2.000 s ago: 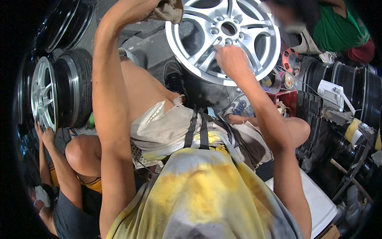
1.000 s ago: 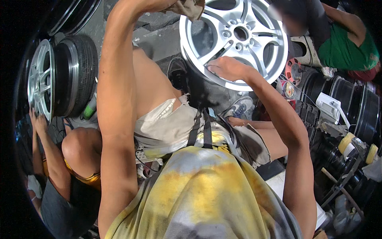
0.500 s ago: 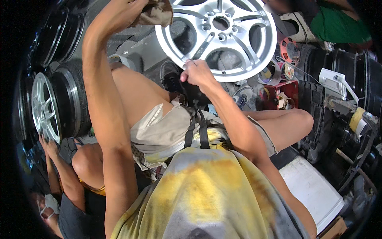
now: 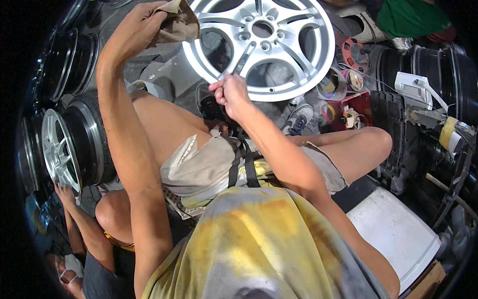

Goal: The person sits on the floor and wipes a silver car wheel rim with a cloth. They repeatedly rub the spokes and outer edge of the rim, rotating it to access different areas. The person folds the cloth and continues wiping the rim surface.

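Note:
A silver alloy wheel rim (image 4: 318,70) with double spokes and a ring of bolt holes is before me at the top of the view. My left hand (image 4: 138,31) pinches a folded, stained brown cloth (image 4: 180,24) beside the rim's left edge. Close to the rim's lower left edge is my right hand (image 4: 233,94), its fingers curled together at the foot of a spoke. Whatever those fingers may hold is too small to make out. Both my knees are bent around the working space.
At left, another person's hand (image 4: 64,193) touches a silver wheel (image 4: 60,149) beside black wheels. Right of my rim are an orange reel (image 4: 352,54), a red box (image 4: 362,107) with tape rolls and stacked dark rims (image 4: 428,65). A white lid (image 4: 393,234) lies lower right.
The view has shifted slightly, so the rim sits further left and higher. The cloth in my left hand is lower and more spread out. My right hand stays by the rim's edge.

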{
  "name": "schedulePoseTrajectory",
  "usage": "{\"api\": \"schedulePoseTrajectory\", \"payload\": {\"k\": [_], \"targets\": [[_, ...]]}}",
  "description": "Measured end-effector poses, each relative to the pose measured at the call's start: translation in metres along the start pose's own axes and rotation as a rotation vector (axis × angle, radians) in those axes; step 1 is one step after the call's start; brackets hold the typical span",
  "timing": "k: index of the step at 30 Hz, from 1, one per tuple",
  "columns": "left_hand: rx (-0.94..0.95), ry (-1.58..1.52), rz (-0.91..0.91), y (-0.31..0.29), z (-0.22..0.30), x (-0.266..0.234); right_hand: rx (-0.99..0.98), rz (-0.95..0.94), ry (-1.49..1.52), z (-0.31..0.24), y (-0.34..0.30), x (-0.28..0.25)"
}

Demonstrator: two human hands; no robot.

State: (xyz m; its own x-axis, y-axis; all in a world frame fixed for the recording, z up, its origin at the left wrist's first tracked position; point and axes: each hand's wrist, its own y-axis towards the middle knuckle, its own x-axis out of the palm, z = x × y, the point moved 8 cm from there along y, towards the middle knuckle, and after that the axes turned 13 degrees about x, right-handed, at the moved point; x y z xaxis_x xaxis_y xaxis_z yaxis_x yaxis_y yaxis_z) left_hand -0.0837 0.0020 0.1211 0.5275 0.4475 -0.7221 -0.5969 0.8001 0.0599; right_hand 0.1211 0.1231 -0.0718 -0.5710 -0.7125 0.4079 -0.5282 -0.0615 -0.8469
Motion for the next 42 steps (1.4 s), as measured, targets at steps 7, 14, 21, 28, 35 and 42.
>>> {"api": "schedulePoseTrajectory", "payload": {"k": [7, 14, 21, 28, 35, 42], "targets": [[-0.045, -0.023, -0.020, -0.001, -0.006, 0.000, 0.073, -0.097, 0.058, 0.015, -0.003, 0.003], [-0.116, -0.042, 0.033, -0.008, -0.006, 0.003, 0.100, -0.107, 0.017, 0.027, -0.020, 0.012], [-0.126, -0.070, -0.018, -0.002, 0.012, 0.006, 0.100, -0.099, 0.007, 0.026, -0.026, 0.016], [-0.095, 0.034, -0.030, -0.002, 0.005, 0.008, 0.029, -0.073, -0.050, 0.021, -0.019, 0.010], [-0.034, 0.012, -0.010, -0.003, -0.004, 0.002, -0.056, 0.074, -0.084, -0.058, 0.026, -0.001], [-0.177, -0.129, 0.092, 0.003, 0.073, 0.008, -0.067, 0.130, -0.448, -0.002, -0.038, 0.011]]}}
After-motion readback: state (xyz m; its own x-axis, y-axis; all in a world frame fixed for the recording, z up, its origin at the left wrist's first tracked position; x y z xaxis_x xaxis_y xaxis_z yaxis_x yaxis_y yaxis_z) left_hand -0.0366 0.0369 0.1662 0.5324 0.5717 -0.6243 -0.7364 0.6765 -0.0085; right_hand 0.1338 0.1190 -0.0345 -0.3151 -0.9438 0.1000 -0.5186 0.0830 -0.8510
